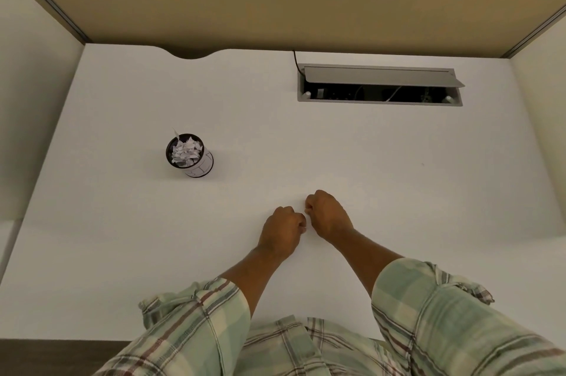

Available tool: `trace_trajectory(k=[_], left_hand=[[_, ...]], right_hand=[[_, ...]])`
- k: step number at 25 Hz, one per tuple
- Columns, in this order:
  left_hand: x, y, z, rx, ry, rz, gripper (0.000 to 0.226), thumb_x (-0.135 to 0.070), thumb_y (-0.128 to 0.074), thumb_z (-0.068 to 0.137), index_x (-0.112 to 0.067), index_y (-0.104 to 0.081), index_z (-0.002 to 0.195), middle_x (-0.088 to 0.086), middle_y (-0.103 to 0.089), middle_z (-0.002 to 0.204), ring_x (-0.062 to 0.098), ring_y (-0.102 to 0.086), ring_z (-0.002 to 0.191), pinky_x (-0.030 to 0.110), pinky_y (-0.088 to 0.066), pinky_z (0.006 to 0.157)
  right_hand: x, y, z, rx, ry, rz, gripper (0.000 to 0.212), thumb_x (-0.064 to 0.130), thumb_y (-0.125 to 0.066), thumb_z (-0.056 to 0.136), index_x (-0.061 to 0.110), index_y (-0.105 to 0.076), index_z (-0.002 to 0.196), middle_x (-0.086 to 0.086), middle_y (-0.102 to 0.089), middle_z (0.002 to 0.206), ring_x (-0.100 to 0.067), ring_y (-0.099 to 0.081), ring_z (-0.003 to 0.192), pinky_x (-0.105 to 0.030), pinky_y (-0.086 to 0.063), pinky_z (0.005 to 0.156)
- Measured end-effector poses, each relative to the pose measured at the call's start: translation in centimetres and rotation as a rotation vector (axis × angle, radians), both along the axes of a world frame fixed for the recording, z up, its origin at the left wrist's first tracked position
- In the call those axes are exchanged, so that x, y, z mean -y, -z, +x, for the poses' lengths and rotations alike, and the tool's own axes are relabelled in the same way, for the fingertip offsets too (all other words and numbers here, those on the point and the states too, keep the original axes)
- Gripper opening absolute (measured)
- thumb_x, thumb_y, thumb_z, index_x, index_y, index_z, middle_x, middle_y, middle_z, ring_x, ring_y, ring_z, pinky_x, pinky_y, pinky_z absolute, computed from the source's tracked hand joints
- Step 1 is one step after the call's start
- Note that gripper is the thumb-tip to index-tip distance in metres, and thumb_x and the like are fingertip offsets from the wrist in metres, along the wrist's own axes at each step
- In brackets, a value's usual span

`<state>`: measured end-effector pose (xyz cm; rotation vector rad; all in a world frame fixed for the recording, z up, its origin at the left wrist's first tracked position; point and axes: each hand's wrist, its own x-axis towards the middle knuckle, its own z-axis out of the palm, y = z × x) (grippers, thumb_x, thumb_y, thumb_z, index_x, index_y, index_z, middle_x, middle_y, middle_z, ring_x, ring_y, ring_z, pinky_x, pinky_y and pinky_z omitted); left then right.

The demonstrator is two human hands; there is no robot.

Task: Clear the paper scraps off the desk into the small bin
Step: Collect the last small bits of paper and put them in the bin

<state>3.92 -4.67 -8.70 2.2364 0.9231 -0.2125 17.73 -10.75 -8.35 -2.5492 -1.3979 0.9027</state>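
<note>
Nearest, two plaid sleeves lead out to the hands; the left hand and the right hand sit just beside each other on the desk, both curled narrow, fingertips pinched inward; whether either holds a scrap I cannot tell, since any paper would be white on white and hidden under the knuckles. No loose scrap shows on the bare desk around them. The step in hand looks like gathering the last bits; best to pinch firmly, cup one hand under the other, and lift together so nothing drops. Further off to the left stands the bin, upright and already heaped with scraps, one strip poking over the rim; drop gently at the centre, pressing down so nothing spills. Beyond, an open cable tray.
</note>
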Motion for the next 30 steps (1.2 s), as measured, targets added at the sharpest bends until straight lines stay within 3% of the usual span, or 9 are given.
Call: trace_trajectory(k=[4,7,9,17,23,27,30], left_hand=[[-0.8,-0.3,-0.3,0.025,-0.115,-0.128,0.008,-0.017,-0.071,0.093,-0.014,-0.078,0.092,0.003,-0.073,0.093,0.018,-0.067,0.085,0.029,-0.058,0.080],[-1.6,-0.6,-1.0,0.062,-0.216,-0.201,0.006,-0.017,-0.072,0.091,-0.012,-0.075,0.089,0.001,-0.074,0.092,0.016,-0.066,0.081,0.019,-0.050,0.072],[-2.0,-0.8,-1.7,0.081,-0.269,-0.227,0.006,-0.017,-0.073,0.090,-0.012,-0.075,0.088,0.001,-0.075,0.091,0.014,-0.065,0.079,0.014,-0.046,0.069],[-5.1,-3.0,-6.3,0.235,-0.573,-0.362,0.006,-0.020,-0.078,0.086,-0.017,-0.076,0.081,-0.003,-0.075,0.081,0.009,-0.066,0.073,0.023,-0.052,0.072],[-10.7,-6.3,-10.2,0.384,-0.664,-0.272,0.006,-0.022,-0.079,0.086,-0.020,-0.076,0.080,-0.001,-0.076,0.080,0.014,-0.069,0.075,0.020,-0.053,0.069],[-15.8,-8.3,-12.7,0.461,-0.767,-0.155,0.004,-0.020,-0.078,0.085,-0.021,-0.077,0.082,-0.003,-0.075,0.075,0.007,-0.065,0.067,0.019,-0.052,0.066],[-19.2,-9.1,-13.6,0.463,-0.771,-0.055,0.003,-0.018,-0.077,0.085,-0.020,-0.079,0.084,-0.006,-0.076,0.080,0.007,-0.070,0.076,0.021,-0.054,0.072]], right_hand=[[0.4,-0.2,0.7,-0.092,0.127,0.048,0.013,0.006,-0.053,0.093,0.011,-0.064,0.088,0.001,-0.057,0.092,-0.016,-0.056,0.082,-0.022,-0.043,0.071],[1.2,-0.4,1.7,-0.168,0.297,0.092,0.018,0.006,-0.051,0.091,0.012,-0.066,0.085,-0.001,-0.065,0.092,-0.017,-0.060,0.085,-0.023,-0.046,0.073],[1.7,-0.7,2.1,-0.218,0.370,0.121,0.017,0.006,-0.052,0.091,0.012,-0.066,0.083,0.003,-0.065,0.086,-0.014,-0.059,0.080,-0.018,-0.043,0.067],[-1.1,-3.4,-0.8,-0.449,0.462,0.248,0.010,0.008,-0.060,0.090,0.007,-0.069,0.087,0.006,-0.067,0.082,-0.009,-0.059,0.073,-0.019,-0.045,0.064],[-9.1,-6.3,-5.9,-0.512,0.335,0.354,0.009,0.008,-0.060,0.089,0.007,-0.069,0.087,0.003,-0.071,0.088,-0.005,-0.061,0.075,-0.020,-0.047,0.070],[-16.0,-8.5,-9.3,-0.492,0.240,0.429,0.010,0.006,-0.059,0.088,0.009,-0.069,0.085,0.006,-0.069,0.084,-0.005,-0.060,0.074,-0.019,-0.047,0.070],[-20.1,-9.6,-11.2,-0.464,0.197,0.449,0.012,0.008,-0.059,0.089,0.015,-0.067,0.083,0.006,-0.069,0.085,-0.008,-0.061,0.077,-0.019,-0.048,0.070]])
